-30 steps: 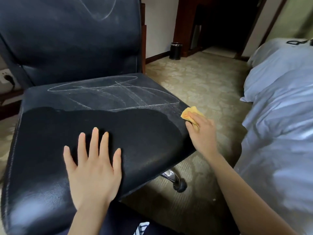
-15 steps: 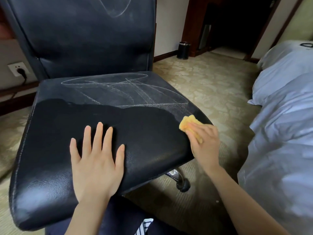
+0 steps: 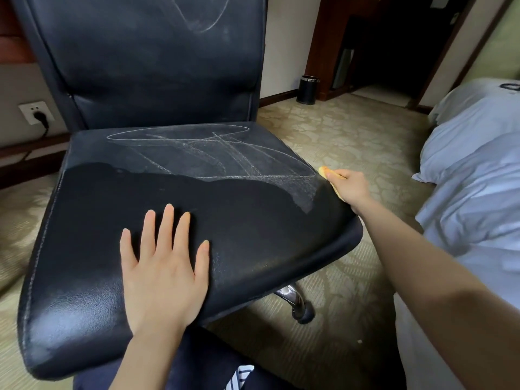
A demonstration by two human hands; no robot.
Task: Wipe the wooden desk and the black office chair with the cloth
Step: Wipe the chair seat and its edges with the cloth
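The black office chair (image 3: 253,209) fills the middle of the head view. The front part of its seat is dark and wiped, while the back part and the backrest carry white chalky streaks. My left hand (image 3: 163,266) lies flat on the front of the seat, fingers straight and spread. At the seat's right edge my right hand (image 3: 349,187) grips the small yellow cloth (image 3: 326,172), most of it hidden under my fingers. The wooden desk is out of sight except for a brown edge at the top left.
A bed with white bedding (image 3: 475,170) stands close on the right. A black bin (image 3: 308,89) sits by the far wall, beside a dark wooden doorway. A wall socket with a plug (image 3: 36,113) is at the left. Patterned carpet (image 3: 351,136) lies between chair and bed.
My right hand with the cloth has slid back along the seat's right edge, away from me. My left hand stays flat on the seat. The camera has shifted a little left.
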